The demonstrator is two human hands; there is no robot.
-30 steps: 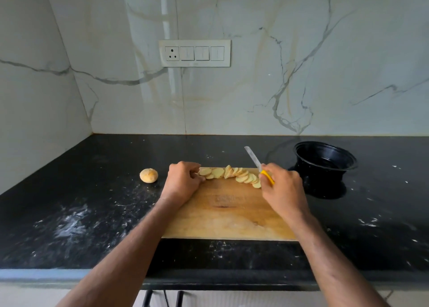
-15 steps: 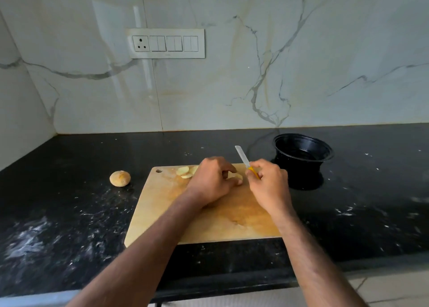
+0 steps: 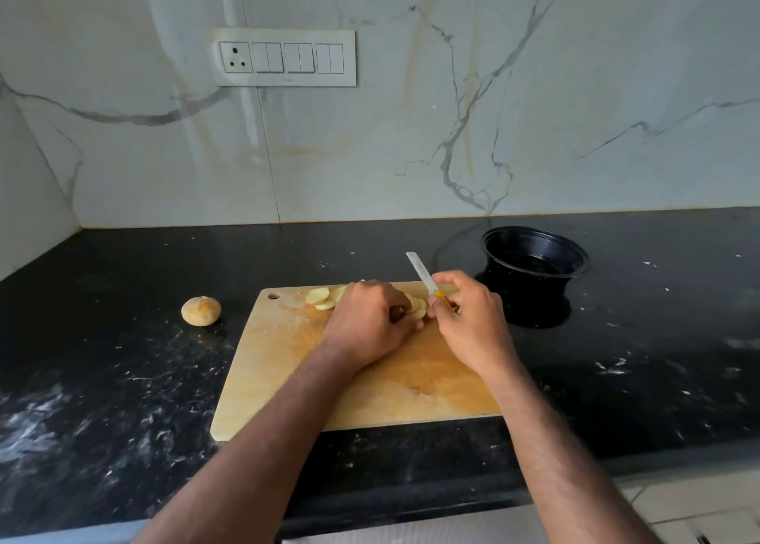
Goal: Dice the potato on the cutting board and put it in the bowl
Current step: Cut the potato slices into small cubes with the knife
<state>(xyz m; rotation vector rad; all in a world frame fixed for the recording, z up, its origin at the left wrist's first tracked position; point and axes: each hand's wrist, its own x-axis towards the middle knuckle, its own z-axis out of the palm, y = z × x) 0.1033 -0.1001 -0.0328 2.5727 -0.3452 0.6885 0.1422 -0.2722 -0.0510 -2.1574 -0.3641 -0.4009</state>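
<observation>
One knife [image 3: 419,271] in the right hand [image 3: 469,321] points away, up-left.

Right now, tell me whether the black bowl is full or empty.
Empty. The black bowl shows only its dark glossy inside; the potato slices all lie on the cutting board.

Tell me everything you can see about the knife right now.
The knife is small, with a narrow, pale, metal-looking blade and a yellow handle. The right hand holds the handle, so only a little yellow shows between the fingers. The blade points up and away to the left, its blunt tip lifted above the far edge of the board. It sits just right of the potato slices; whether it touches them is hidden.
</observation>
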